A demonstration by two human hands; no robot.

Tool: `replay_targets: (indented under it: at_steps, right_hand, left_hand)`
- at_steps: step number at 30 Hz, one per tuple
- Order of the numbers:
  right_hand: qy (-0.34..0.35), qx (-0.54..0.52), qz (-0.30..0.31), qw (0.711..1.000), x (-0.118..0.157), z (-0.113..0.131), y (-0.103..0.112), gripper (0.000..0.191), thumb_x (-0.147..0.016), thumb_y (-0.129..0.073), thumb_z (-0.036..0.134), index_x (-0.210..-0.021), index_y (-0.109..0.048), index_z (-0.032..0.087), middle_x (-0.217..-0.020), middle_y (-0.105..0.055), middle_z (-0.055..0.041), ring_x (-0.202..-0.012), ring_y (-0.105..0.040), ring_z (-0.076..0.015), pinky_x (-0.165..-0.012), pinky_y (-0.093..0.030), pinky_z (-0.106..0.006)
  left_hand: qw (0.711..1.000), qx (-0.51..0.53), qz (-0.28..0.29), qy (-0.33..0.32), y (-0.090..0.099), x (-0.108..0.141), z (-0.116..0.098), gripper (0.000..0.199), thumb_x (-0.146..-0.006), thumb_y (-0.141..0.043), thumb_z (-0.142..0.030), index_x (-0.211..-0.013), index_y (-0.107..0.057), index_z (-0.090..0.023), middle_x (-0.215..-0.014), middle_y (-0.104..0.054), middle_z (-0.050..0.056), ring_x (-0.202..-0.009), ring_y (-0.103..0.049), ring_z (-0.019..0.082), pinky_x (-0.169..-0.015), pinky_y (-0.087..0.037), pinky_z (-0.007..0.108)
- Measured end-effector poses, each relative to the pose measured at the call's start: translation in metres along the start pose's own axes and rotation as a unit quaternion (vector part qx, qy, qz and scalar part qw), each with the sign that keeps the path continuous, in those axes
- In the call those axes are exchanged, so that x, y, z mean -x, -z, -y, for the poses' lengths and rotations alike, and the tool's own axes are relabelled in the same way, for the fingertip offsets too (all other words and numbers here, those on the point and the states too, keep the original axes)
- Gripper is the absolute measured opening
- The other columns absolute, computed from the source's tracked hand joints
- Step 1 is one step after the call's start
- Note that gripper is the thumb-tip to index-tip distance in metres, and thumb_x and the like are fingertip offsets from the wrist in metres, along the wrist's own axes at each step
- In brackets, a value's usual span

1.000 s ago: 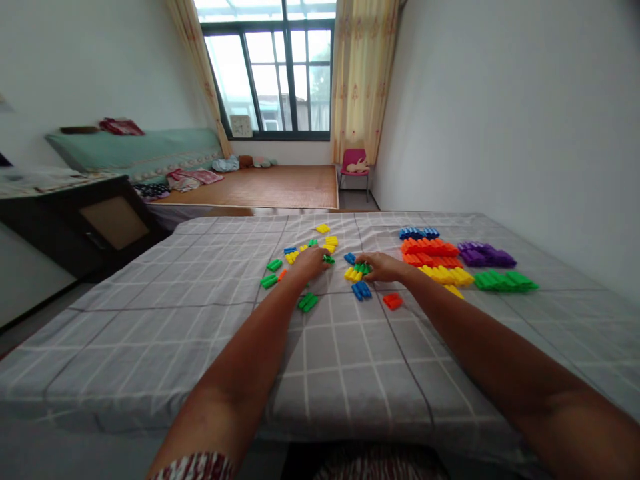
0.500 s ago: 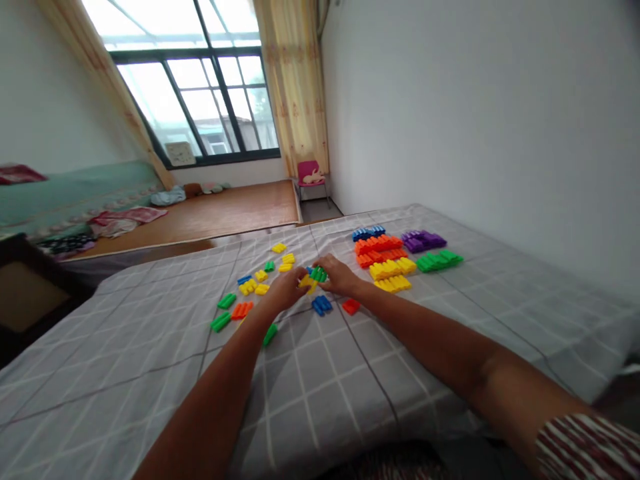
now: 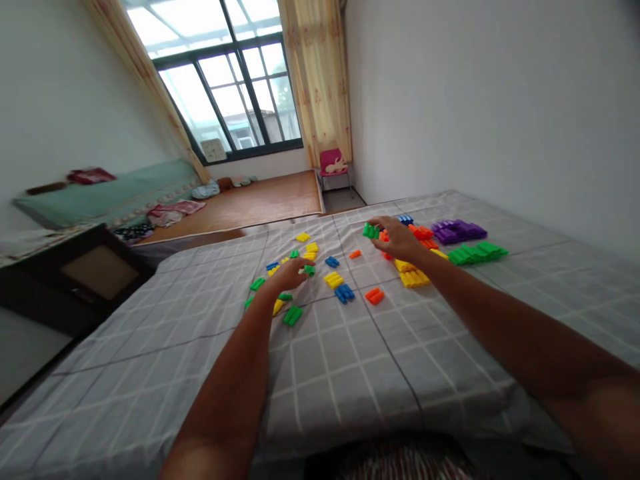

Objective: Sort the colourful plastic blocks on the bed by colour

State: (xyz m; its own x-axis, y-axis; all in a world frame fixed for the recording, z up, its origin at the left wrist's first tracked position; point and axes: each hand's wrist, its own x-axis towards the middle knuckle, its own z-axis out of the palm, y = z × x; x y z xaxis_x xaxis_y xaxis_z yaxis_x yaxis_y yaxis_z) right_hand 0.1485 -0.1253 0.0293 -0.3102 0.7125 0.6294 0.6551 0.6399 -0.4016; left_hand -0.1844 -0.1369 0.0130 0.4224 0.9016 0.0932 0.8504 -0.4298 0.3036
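My right hand (image 3: 399, 239) is raised above the orange and yellow stacks, with its fingers pinching a green ridged plastic block (image 3: 371, 231). To the left, my left hand (image 3: 293, 275) is low over the loose blocks, its fingers closed on a small green block (image 3: 309, 270). Just right of it lie a yellow block (image 3: 333, 280) and a blue block (image 3: 345, 293). An orange block (image 3: 375, 296) sits farther right. Nearer to me is another green block (image 3: 293, 315). My right hand partly hides the orange rows (image 3: 421, 232) and the yellow rows (image 3: 414, 278).
A purple stack (image 3: 457, 231) and a green row (image 3: 477, 253) lie at the right on the checked bedsheet (image 3: 340, 373). Loose yellow blocks (image 3: 303, 237) are scattered toward the back. A dark cabinet (image 3: 75, 287) stands left, and a white wall (image 3: 480, 100) rises at right.
My hands have moved apart; the right went right and up with a green block. A yellow block now lies on the sheet between them. The camera view has turned left.
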Motion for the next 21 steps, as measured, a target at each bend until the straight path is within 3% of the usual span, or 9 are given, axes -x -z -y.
replay_targets:
  at_steps: [4, 7, 11, 14, 17, 21]
  right_hand:
    - [-0.027, 0.004, 0.034, 0.999, 0.020, -0.014, 0.025, 0.041, -0.075, -0.061, 0.023, -0.116, -0.059, 0.017, -0.115, -0.063, -0.0114, -0.105, -0.059, -0.0248, -0.095, -0.045, -0.041]
    - [-0.049, 0.001, 0.044, 0.998, 0.037, -0.026, 0.053, 0.043, -0.075, -0.063, 0.026, -0.117, -0.060, 0.019, -0.116, -0.063, -0.0101, -0.105, -0.060, -0.0234, -0.095, -0.046, -0.039]
    - [-0.113, -0.012, 0.028, 0.993, 0.068, -0.055, 0.112, 0.044, -0.072, -0.065, 0.029, -0.114, -0.063, 0.019, -0.113, -0.062, -0.0091, -0.097, -0.062, -0.0210, -0.086, -0.052, -0.035]
    - [-0.173, -0.027, 0.040, 0.984, 0.103, -0.078, 0.160, 0.045, -0.068, -0.067, 0.033, -0.111, -0.065, 0.020, -0.110, -0.063, -0.0085, -0.095, -0.062, -0.0211, -0.080, -0.055, -0.034]
    - [-0.210, -0.033, 0.123, 0.969, 0.139, -0.094, 0.190, 0.044, -0.068, -0.067, 0.037, -0.109, -0.067, 0.021, -0.106, -0.066, -0.0070, -0.095, -0.063, -0.0218, -0.081, -0.054, -0.035]
    - [-0.209, -0.012, 0.199, 0.958, 0.171, -0.106, 0.195, 0.041, -0.068, -0.066, 0.034, -0.107, -0.069, 0.022, -0.105, -0.068, -0.0056, -0.095, -0.064, -0.0223, -0.084, -0.052, -0.035]
  left_hand:
    - [0.999, -0.035, 0.006, -0.036, -0.010, -0.002, 0.002, 0.042, -0.072, -0.054, -0.011, -0.110, -0.067, -0.022, -0.125, -0.064, 0.006, -0.118, -0.057, 0.022, -0.106, -0.040, 0.036]
    - [0.999, -0.046, -0.003, -0.002, -0.014, -0.005, 0.002, 0.033, -0.078, -0.052, -0.017, -0.107, -0.068, -0.024, -0.118, -0.068, 0.007, -0.113, -0.060, 0.023, -0.100, -0.044, 0.036]
    - [0.997, -0.063, 0.002, 0.053, -0.006, -0.008, 0.004, 0.032, -0.080, -0.053, -0.030, -0.110, -0.065, -0.025, -0.101, -0.072, 0.006, -0.096, -0.067, 0.024, -0.084, -0.051, 0.034]
    - [0.996, -0.059, -0.046, 0.054, 0.007, -0.015, -0.009, 0.034, -0.077, -0.057, -0.033, -0.110, -0.062, -0.025, -0.099, -0.071, 0.005, -0.092, -0.067, 0.024, -0.082, -0.051, 0.035]
    - [0.999, -0.011, -0.053, 0.004, 0.010, -0.030, -0.052, 0.032, -0.076, -0.059, -0.032, -0.107, -0.060, -0.024, -0.097, -0.069, 0.004, -0.088, -0.067, 0.022, -0.080, -0.052, 0.034]
    - [0.988, 0.057, 0.039, -0.139, -0.015, -0.054, -0.154, 0.031, -0.075, -0.063, -0.027, -0.105, -0.061, -0.023, -0.097, -0.067, 0.004, -0.079, -0.065, 0.018, -0.076, -0.053, 0.031]
